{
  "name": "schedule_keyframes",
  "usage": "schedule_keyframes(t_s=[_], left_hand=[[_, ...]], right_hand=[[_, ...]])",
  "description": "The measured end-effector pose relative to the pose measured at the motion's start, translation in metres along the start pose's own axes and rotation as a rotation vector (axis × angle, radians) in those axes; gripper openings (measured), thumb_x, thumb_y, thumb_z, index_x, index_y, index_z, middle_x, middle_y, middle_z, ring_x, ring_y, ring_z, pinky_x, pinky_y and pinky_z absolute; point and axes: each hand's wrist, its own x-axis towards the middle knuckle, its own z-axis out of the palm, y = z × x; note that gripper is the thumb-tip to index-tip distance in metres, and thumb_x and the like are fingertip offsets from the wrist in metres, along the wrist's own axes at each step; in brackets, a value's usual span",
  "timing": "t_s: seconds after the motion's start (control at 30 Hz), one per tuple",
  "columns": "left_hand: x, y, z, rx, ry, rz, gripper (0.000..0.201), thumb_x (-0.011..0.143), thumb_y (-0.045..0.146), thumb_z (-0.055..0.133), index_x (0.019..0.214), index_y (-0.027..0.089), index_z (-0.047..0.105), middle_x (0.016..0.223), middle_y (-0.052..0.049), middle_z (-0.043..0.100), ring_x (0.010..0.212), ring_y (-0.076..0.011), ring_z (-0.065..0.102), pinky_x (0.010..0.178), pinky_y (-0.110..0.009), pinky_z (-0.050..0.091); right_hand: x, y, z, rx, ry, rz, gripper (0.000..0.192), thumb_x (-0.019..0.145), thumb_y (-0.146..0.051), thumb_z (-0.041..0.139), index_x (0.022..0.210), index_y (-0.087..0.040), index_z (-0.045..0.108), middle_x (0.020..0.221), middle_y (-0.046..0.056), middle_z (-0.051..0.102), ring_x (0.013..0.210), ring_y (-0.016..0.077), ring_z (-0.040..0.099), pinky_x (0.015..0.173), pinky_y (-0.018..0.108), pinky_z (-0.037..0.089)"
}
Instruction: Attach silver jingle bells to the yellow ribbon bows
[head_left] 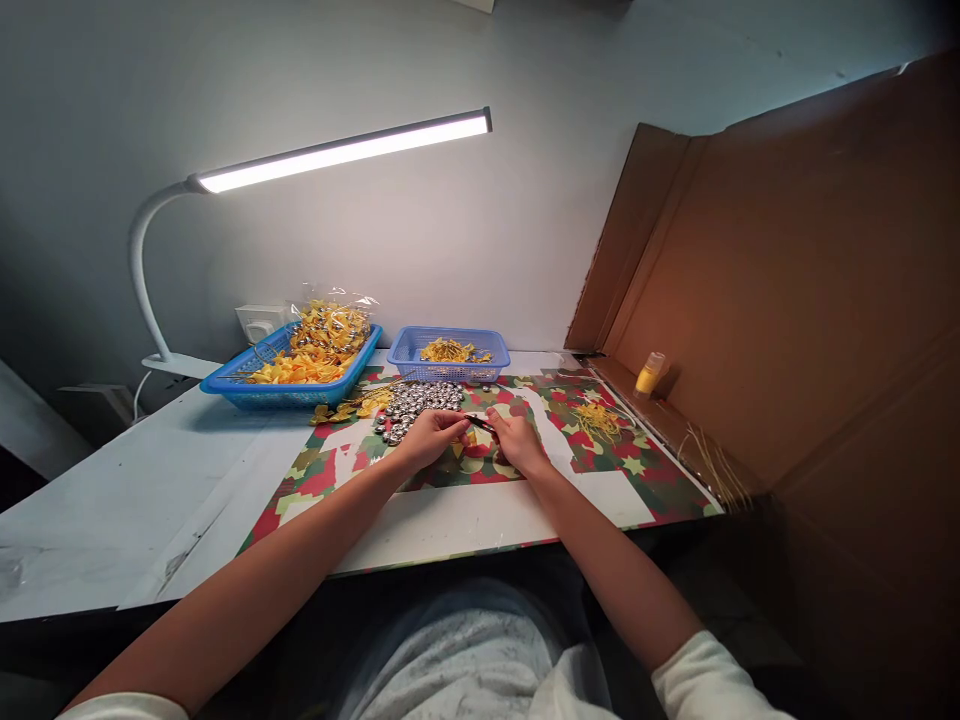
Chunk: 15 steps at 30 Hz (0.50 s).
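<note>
Above the counter [112, 500], the right hand [516, 440] grips a dark tool [481, 424], probably angled to meet the left hand [433, 438], pinched closed on something unclear. Silver beads [420, 400] lie nearby, seemingly for easy reach.

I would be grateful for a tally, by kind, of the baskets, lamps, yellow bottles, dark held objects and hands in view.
Blue baskets: 2
Lamp: 1
Yellow bottle: 1
Dark held object: 1
Hands: 2
Total: 7

no legible text, brands, numbers, signs
</note>
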Motion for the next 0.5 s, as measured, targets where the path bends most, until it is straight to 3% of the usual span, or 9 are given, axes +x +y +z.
schedule_keyframes(t_s=[0.27,0.4,0.5], left_hand=[[-0.0007,-0.0007,0.0005,0.018,0.006,-0.011,0.038,0.072,0.05,0.059,0.072,0.014,0.072,0.062,-0.004,0.069,0.056,-0.0153,0.057,0.057,-0.024,0.042],[-0.0006,0.0005,-0.0009,0.056,0.071,-0.022,0.044,0.071,0.052,0.06,0.084,0.012,0.074,0.064,-0.005,0.07,0.06,-0.0164,0.059,0.057,-0.024,0.041],[-0.0011,0.0016,-0.0018,0.082,0.094,-0.043,0.043,0.071,0.051,0.059,0.083,0.012,0.075,0.064,-0.004,0.07,0.06,-0.0163,0.058,0.058,-0.024,0.041]], right_hand=[[-0.001,-0.0014,-0.0004,0.019,0.004,0.01,0.057,0.084,-0.061,0.04,0.043,-0.021,0.039,0.037,-0.002,0.043,0.035,0.0127,0.046,0.043,0.026,0.031],[0.002,-0.0018,-0.0023,-0.001,0.112,0.023,0.057,0.086,-0.061,0.033,0.046,-0.021,0.037,0.042,-0.002,0.042,0.041,0.0121,0.042,0.046,0.026,0.029],[-0.0011,-0.0032,-0.0064,0.061,0.104,-0.07,0.052,0.084,-0.063,0.035,0.052,-0.021,0.034,0.049,-0.004,0.039,0.047,0.0111,0.039,0.047,0.025,0.028]])
